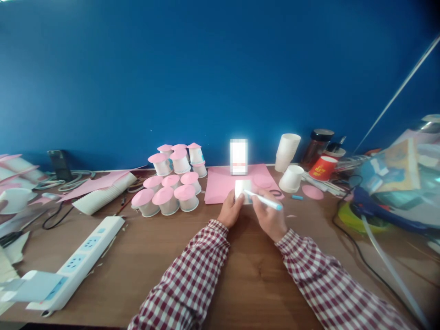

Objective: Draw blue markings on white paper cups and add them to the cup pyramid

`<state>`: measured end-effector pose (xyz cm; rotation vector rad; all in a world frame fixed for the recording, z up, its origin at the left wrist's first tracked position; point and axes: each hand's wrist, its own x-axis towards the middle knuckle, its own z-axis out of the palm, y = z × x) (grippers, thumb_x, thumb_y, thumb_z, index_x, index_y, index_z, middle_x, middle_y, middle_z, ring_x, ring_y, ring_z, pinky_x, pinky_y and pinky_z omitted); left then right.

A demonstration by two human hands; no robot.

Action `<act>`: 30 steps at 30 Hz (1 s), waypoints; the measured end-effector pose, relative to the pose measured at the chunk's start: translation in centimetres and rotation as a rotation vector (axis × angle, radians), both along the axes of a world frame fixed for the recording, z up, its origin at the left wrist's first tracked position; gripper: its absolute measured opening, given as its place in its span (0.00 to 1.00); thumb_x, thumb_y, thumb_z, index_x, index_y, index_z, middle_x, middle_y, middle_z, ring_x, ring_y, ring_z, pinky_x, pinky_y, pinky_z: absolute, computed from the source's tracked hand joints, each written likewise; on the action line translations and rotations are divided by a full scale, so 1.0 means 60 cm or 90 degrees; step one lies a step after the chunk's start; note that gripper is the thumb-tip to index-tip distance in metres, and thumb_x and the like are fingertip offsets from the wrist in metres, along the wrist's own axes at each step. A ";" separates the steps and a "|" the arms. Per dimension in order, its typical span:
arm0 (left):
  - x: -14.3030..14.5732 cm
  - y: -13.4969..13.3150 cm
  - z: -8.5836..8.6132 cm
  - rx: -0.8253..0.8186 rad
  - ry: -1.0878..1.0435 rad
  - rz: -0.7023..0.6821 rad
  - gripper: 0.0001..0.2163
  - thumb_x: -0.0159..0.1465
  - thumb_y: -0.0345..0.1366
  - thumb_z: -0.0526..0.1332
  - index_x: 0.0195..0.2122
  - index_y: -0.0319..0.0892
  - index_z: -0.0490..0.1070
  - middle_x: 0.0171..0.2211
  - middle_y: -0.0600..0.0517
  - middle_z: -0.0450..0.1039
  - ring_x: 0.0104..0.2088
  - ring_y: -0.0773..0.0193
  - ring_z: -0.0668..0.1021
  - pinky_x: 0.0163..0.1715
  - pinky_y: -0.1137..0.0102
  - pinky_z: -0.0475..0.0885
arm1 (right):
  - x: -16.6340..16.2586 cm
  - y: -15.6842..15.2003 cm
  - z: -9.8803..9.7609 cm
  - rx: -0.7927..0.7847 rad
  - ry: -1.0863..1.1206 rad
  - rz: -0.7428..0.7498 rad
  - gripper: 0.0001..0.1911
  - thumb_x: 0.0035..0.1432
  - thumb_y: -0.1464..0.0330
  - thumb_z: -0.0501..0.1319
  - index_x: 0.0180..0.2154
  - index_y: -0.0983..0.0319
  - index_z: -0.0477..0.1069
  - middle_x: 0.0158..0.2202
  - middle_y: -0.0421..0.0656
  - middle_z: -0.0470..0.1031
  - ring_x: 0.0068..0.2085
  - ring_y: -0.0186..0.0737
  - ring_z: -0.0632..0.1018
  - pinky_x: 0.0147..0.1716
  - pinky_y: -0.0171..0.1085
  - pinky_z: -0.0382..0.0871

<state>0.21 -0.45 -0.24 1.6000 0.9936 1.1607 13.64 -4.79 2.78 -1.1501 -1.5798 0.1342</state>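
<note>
Near the middle of the table, my left hand (231, 209) grips a white paper cup (242, 187) from its left side. In my right hand (270, 215) is a white marker with a light blue end (266, 200), its tip close to the cup's side; whether it touches I cannot tell. Pink paper sheets (220, 185) lie just behind the cup, with a pink paper disc (261, 181) and a dark scissors handle (275, 193) on them. A small blue marker cap (297, 197) rests to the right.
Several cups with pink paper tops (170, 200) stand to the left, beside a long cup stack (106, 192) and a power strip (79, 261). Rightward are an upright cup stack (288, 151), a white cup (291, 178), a red cup (323, 168) and a cable (357, 250). A blue wall rises behind.
</note>
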 end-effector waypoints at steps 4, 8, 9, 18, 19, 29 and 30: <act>0.000 0.000 -0.001 0.003 -0.019 -0.011 0.21 0.63 0.48 0.51 0.49 0.38 0.64 0.47 0.44 0.68 0.47 0.58 0.71 0.49 0.62 0.66 | 0.000 -0.001 0.002 0.003 0.021 0.001 0.10 0.60 0.66 0.54 0.38 0.63 0.70 0.35 0.46 0.76 0.35 0.40 0.76 0.36 0.38 0.71; -0.001 0.000 -0.003 -0.009 -0.021 -0.017 0.21 0.63 0.48 0.51 0.51 0.39 0.63 0.49 0.44 0.68 0.48 0.57 0.71 0.49 0.61 0.66 | 0.002 0.001 0.000 0.012 0.025 0.005 0.10 0.61 0.66 0.54 0.40 0.63 0.70 0.37 0.47 0.76 0.38 0.41 0.77 0.39 0.39 0.71; -0.001 0.000 -0.003 -0.011 -0.020 -0.017 0.21 0.63 0.48 0.51 0.51 0.39 0.63 0.49 0.44 0.68 0.48 0.57 0.71 0.49 0.61 0.66 | 0.003 0.002 -0.001 0.012 0.023 0.007 0.11 0.61 0.66 0.54 0.41 0.63 0.70 0.38 0.47 0.76 0.39 0.41 0.77 0.39 0.39 0.71; 0.000 0.001 -0.005 -0.011 -0.012 -0.019 0.21 0.63 0.48 0.51 0.52 0.39 0.62 0.50 0.43 0.67 0.49 0.56 0.70 0.50 0.60 0.66 | 0.002 0.004 -0.005 0.009 0.019 0.009 0.11 0.61 0.66 0.55 0.41 0.63 0.71 0.38 0.47 0.76 0.39 0.41 0.76 0.39 0.40 0.71; 0.000 0.001 -0.005 -0.011 -0.011 -0.018 0.21 0.63 0.47 0.51 0.52 0.39 0.62 0.50 0.43 0.67 0.49 0.56 0.70 0.50 0.60 0.66 | 0.002 0.004 -0.005 0.009 0.019 0.009 0.11 0.61 0.66 0.55 0.41 0.63 0.71 0.38 0.47 0.76 0.39 0.41 0.76 0.40 0.40 0.71; 0.000 0.000 -0.003 0.000 -0.014 -0.017 0.20 0.63 0.47 0.51 0.50 0.38 0.64 0.47 0.44 0.68 0.48 0.57 0.71 0.50 0.60 0.66 | 0.001 0.000 0.000 -0.003 0.015 0.004 0.11 0.61 0.65 0.54 0.40 0.63 0.70 0.37 0.47 0.76 0.37 0.41 0.76 0.37 0.39 0.71; 0.000 0.000 -0.002 0.002 -0.016 -0.016 0.20 0.63 0.47 0.51 0.50 0.38 0.64 0.47 0.44 0.68 0.48 0.56 0.70 0.50 0.61 0.66 | 0.001 -0.001 0.000 -0.001 0.017 0.002 0.11 0.61 0.65 0.54 0.39 0.63 0.70 0.36 0.47 0.76 0.37 0.41 0.76 0.37 0.39 0.71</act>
